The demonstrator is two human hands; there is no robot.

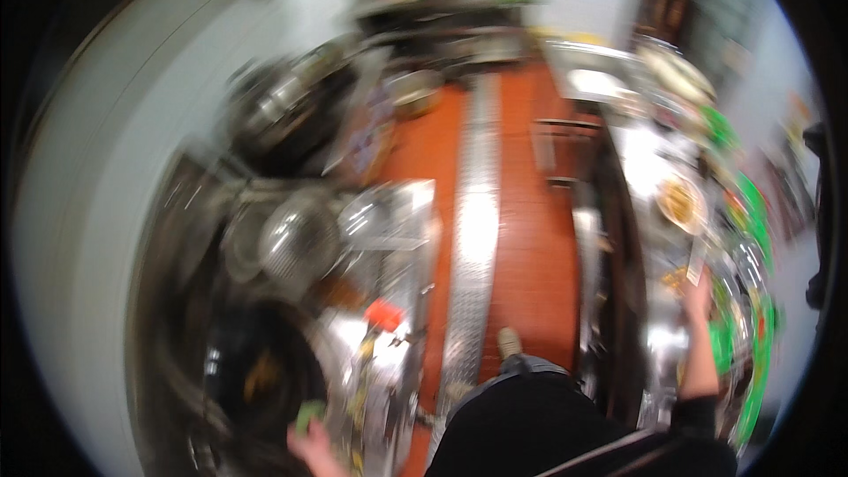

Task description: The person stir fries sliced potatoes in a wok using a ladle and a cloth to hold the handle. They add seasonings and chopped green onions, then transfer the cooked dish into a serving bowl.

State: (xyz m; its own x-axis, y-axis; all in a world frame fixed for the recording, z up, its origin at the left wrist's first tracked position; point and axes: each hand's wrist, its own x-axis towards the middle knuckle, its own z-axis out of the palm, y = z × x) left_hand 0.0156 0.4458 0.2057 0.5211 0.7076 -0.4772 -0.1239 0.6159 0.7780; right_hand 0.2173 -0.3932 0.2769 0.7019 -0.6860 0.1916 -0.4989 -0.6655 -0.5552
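My left hand (311,445) grips a small green thing (309,415), perhaps a folded cloth, at the near rim of a dark wok (225,351). A little yellowish-brown food (262,374) lies in the bottom of the wok. On the other side, my right hand (695,295) reaches over the steel counter (652,371). It appears to hold a pale, narrow object (695,262), too blurred to name. Just beyond that object sits a white bowl (680,202) with yellowish food in it.
Between stove and counter runs an orange tiled floor (536,265) with a metal drain cover (474,225). A perforated metal strainer (298,242) rests behind the wok, near a red-orange object (384,315). Green bags or baskets (722,344) line the counter's right side. Motion blurs everything.
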